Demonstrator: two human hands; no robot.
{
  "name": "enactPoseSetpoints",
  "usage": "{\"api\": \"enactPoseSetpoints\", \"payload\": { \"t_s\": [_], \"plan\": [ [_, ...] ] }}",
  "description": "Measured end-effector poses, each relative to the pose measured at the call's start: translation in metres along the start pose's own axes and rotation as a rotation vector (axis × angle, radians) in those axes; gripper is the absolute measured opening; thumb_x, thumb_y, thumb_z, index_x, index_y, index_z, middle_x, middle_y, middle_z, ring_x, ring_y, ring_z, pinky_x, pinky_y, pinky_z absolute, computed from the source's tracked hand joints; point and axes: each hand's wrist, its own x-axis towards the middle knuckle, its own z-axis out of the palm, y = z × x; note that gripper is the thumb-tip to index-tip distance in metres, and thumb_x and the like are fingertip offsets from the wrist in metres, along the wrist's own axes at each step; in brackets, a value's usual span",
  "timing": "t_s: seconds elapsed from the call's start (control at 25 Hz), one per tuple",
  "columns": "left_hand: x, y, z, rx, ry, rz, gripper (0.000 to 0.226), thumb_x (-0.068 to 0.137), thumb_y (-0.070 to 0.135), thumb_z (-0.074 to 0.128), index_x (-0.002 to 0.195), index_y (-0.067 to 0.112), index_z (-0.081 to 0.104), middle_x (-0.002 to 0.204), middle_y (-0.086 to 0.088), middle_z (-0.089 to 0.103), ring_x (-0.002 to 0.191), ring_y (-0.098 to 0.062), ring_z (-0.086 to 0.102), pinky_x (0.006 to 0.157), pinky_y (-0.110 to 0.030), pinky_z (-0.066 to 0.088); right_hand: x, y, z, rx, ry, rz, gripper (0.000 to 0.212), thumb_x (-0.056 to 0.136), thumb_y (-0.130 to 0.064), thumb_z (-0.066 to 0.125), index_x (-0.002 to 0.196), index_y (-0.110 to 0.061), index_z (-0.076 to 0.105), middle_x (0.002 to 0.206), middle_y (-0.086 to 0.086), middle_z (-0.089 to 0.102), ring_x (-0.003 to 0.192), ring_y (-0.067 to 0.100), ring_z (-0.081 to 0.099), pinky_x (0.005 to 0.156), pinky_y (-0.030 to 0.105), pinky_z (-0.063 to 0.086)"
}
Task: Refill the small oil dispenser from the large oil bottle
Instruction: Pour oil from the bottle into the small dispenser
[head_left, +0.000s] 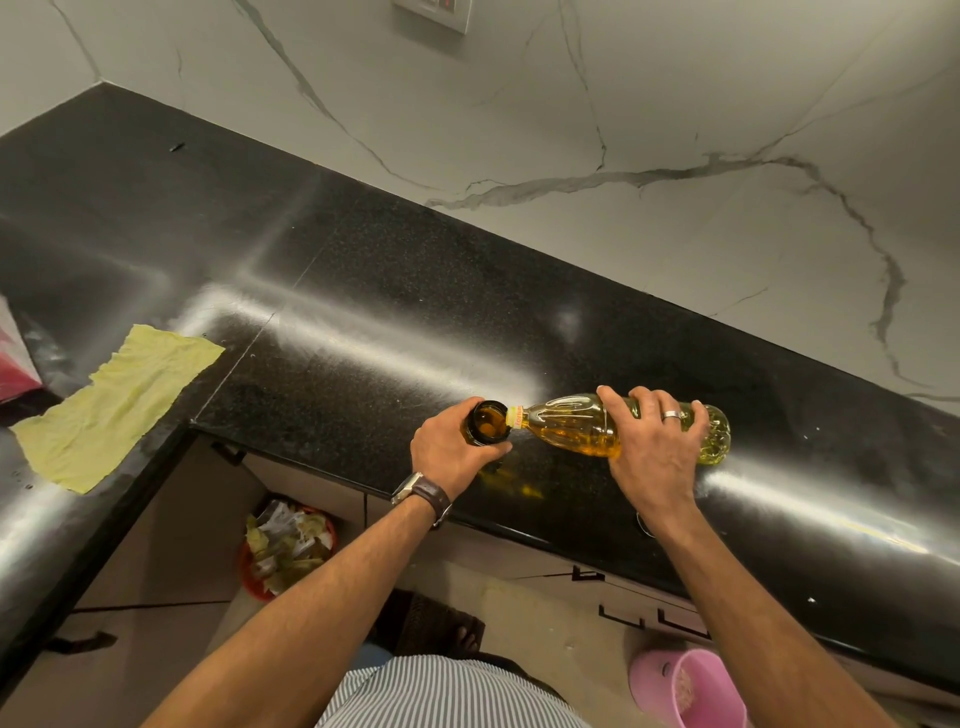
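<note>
Your right hand (655, 441) is wrapped over the big oil bottle (582, 427), tipped almost flat with its mouth right at the opening of the small dark dispenser (485, 422). Your left hand (451, 453) grips that dispenser from the side, near the front edge of the black counter (363, 291). Yellow oil sits in the bottle's lower half. Off to the left lies 1 yellow cloth (111, 402).

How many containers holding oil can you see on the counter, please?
2: the large oil bottle, tipped sideways in the right hand, and the small oil dispenser, gripped by the left hand. None appears hidden.
</note>
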Motion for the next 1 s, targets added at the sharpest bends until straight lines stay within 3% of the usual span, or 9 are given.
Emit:
{"api": "enactPoseSetpoints", "payload": {
  "t_s": [0.6, 1.0],
  "plan": [
    [-0.0017, 0.0053, -0.0032, -0.012, -0.001, -0.008, 0.059, 0.070, 0.052, 0.089, 0.122, 0.033, 0.069, 0.111, 0.013, 0.075, 0.108, -0.009, 0.066, 0.095, -0.033, 0.055, -0.0022, -0.0013, 0.0012, 0.010, 0.006, 0.009, 0.088, 0.071, -0.021, 0.092, 0.145, -0.035, 0.048, 0.133, 0.010, 0.062, 0.128, 0.033, 0.054, 0.109, 0.069, 0.033],
    [-0.0016, 0.0044, -0.0030, -0.015, -0.009, -0.010, 0.058, 0.070, 0.055, 0.088, 0.121, 0.036, 0.068, 0.109, 0.015, 0.074, 0.106, -0.008, 0.066, 0.095, -0.038, 0.057, -0.0011, -0.0010, 0.0028, 0.014, -0.004, 0.015, 0.087, 0.070, -0.024, 0.093, 0.145, -0.035, 0.050, 0.134, 0.010, 0.063, 0.128, 0.033, 0.055, 0.109, 0.068, 0.034]
  ]
}}
